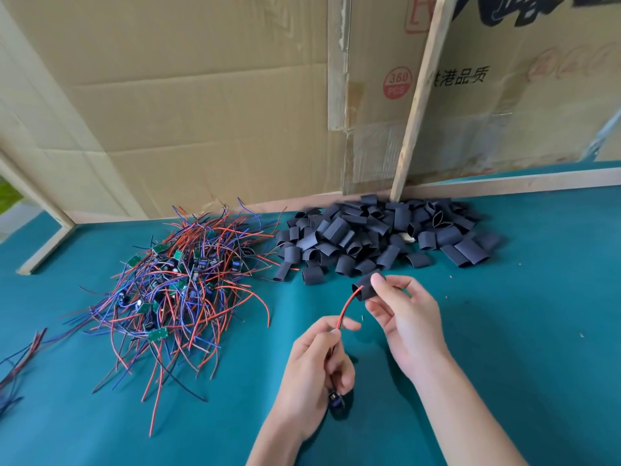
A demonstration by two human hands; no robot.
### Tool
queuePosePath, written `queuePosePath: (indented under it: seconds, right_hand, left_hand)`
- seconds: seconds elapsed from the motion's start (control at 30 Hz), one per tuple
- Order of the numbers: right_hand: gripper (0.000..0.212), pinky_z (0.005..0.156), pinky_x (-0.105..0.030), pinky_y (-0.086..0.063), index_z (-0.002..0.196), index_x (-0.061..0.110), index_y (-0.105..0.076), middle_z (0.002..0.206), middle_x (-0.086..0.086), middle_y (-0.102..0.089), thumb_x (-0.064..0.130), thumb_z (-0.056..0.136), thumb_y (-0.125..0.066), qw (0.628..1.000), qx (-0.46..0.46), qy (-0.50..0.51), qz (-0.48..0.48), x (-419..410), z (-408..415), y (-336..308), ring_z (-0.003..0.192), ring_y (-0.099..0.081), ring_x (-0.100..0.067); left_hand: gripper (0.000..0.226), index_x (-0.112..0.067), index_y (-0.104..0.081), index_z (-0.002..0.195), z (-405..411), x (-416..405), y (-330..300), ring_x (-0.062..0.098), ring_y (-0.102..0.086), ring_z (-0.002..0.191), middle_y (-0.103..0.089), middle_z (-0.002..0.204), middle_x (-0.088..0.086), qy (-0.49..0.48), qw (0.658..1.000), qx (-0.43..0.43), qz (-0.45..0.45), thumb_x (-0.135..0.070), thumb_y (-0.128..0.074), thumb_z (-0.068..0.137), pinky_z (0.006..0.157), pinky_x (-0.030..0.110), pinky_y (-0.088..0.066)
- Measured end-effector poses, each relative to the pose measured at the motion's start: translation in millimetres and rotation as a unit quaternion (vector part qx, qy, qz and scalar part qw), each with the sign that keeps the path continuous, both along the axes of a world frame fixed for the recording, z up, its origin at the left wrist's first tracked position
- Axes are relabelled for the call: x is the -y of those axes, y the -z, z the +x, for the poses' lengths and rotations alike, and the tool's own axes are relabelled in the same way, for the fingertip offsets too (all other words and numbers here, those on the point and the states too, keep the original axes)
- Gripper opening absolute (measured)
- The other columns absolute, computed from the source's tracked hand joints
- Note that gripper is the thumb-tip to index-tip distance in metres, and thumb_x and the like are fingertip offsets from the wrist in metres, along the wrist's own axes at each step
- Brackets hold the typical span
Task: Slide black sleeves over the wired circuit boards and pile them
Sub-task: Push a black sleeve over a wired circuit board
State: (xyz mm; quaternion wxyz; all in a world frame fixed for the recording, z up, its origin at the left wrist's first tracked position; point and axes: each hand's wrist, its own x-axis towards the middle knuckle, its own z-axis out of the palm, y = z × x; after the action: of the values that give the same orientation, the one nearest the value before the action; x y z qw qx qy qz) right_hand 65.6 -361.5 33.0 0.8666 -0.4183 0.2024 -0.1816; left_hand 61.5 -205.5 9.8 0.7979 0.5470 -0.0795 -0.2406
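Observation:
My right hand point(403, 314) pinches a black sleeve point(364, 286) between thumb and fingers above the green table. A red wire point(346, 306) runs out of the sleeve's left opening down into my left hand point(319, 361), which grips the wire pair. A small circuit board point(336, 400) hangs below my left hand's fingers. A tangled heap of wired circuit boards point(178, 280) with red, blue and black leads lies at the left. A pile of loose black sleeves point(379, 237) sits at the back centre.
The table has a green cloth point(521, 331). Cardboard sheets point(201, 112) and a slanted wooden slat point(420, 102) stand along the far edge. A wooden frame point(47, 243) lies at the left. Several loose wires point(20, 361) reach in from the left edge.

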Motion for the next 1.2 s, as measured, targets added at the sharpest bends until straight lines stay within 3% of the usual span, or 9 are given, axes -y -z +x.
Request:
queuePosePath:
  seconds: [0.23, 0.4, 0.6, 0.67, 0.73, 0.83, 0.9, 1.03, 1.2]
  right_hand:
    - [0.023, 0.057, -0.021, -0.057, 0.084, 0.013, -0.061, 0.073, -0.004, -0.069, 0.017, 0.074, -0.082, 0.998, 0.022, -0.051, 0.026, 5, -4, -3, 0.057, -0.063, -0.013]
    - [0.022, 0.059, -0.021, -0.057, 0.086, 0.011, -0.060, 0.069, -0.002, -0.068, 0.010, 0.080, -0.081, 0.999, 0.031, -0.002, 0.008, 5, -3, -2, 0.055, -0.063, -0.014]
    - [0.032, 0.064, -0.025, -0.057, 0.083, 0.013, -0.067, 0.084, -0.014, -0.076, 0.024, 0.063, -0.089, 0.994, 0.043, -0.002, -0.096, 2, -6, -5, 0.065, -0.068, -0.021]
    - [0.029, 0.064, -0.026, -0.057, 0.082, 0.014, -0.067, 0.082, -0.012, -0.076, 0.019, 0.067, -0.091, 0.991, 0.033, -0.007, -0.133, 4, -7, -3, 0.067, -0.069, -0.021]
    - [0.031, 0.064, -0.027, -0.057, 0.089, 0.010, -0.065, 0.081, -0.010, -0.076, 0.008, 0.072, -0.092, 0.981, 0.013, -0.024, -0.194, 5, -7, 0, 0.068, -0.070, -0.021]
    - [0.048, 0.067, -0.026, -0.057, 0.107, 0.016, -0.067, 0.083, -0.010, -0.077, 0.016, 0.066, -0.091, 0.968, -0.007, -0.096, -0.230, 0, -8, 1, 0.067, -0.069, -0.021]
    - [0.050, 0.065, -0.024, -0.055, 0.110, 0.021, -0.070, 0.083, -0.011, -0.078, 0.020, 0.064, -0.089, 0.965, -0.012, -0.130, -0.228, -3, -8, 1, 0.067, -0.067, -0.019]
    - [0.028, 0.061, -0.025, -0.051, 0.093, 0.022, -0.079, 0.084, -0.015, -0.077, 0.011, 0.070, -0.089, 0.964, -0.018, -0.157, -0.213, -2, -8, 2, 0.072, -0.066, -0.023]
    - [0.036, 0.057, -0.017, -0.052, 0.108, 0.008, -0.073, 0.082, -0.008, -0.075, 0.000, 0.074, -0.082, 0.996, 0.008, -0.071, -0.053, 9, -4, 3, 0.070, -0.071, -0.018]
  left_hand:
    - [0.037, -0.010, -0.071, 0.097, 0, 0, 1, 0.018, -0.040, 0.043, -0.023, 0.061, 0.004, -0.013, 1.000, -0.004, 0.009, -0.008, -0.035, 0.106, 0.046, 0.021, -0.032]
    - [0.027, -0.010, -0.071, 0.097, -4, 6, -3, 0.019, -0.042, 0.041, -0.027, 0.057, 0.001, -0.020, 0.998, 0.031, 0.046, -0.021, -0.047, 0.092, 0.044, 0.022, -0.035]
    - [0.040, -0.018, -0.076, 0.093, -6, 9, 1, 0.021, -0.055, 0.046, -0.033, 0.053, 0.000, -0.061, 0.993, 0.050, 0.088, -0.007, -0.040, 0.105, 0.046, 0.024, -0.043]
    - [0.039, -0.016, -0.075, 0.093, -7, 10, 2, 0.022, -0.059, 0.050, -0.036, 0.053, 0.001, -0.072, 0.992, 0.047, 0.092, -0.006, -0.040, 0.106, 0.048, 0.024, -0.045]
    - [0.034, -0.012, -0.072, 0.096, -8, 12, 0, 0.024, -0.061, 0.054, -0.038, 0.054, 0.003, -0.088, 0.990, 0.048, 0.098, -0.005, -0.041, 0.106, 0.050, 0.023, -0.045]
    - [0.019, -0.010, -0.061, 0.107, -10, 13, -1, 0.025, -0.062, 0.056, -0.044, 0.056, 0.007, -0.099, 0.986, 0.070, 0.113, -0.006, -0.043, 0.106, 0.051, 0.021, -0.044]
    - [0.017, -0.014, -0.053, 0.114, -12, 13, -2, 0.025, -0.062, 0.055, -0.048, 0.056, 0.008, -0.098, 0.984, 0.085, 0.120, -0.005, -0.042, 0.105, 0.051, 0.022, -0.045]
    - [0.020, -0.015, -0.052, 0.119, -14, 11, -5, 0.026, -0.064, 0.059, -0.052, 0.058, 0.009, -0.086, 0.987, 0.081, 0.105, -0.011, -0.051, 0.099, 0.054, 0.024, -0.048]
    - [0.027, -0.018, -0.062, 0.111, -19, 12, -3, 0.024, -0.075, 0.086, -0.075, 0.090, 0.010, -0.095, 0.984, 0.103, 0.114, -0.026, -0.058, 0.085, 0.078, 0.028, -0.057]
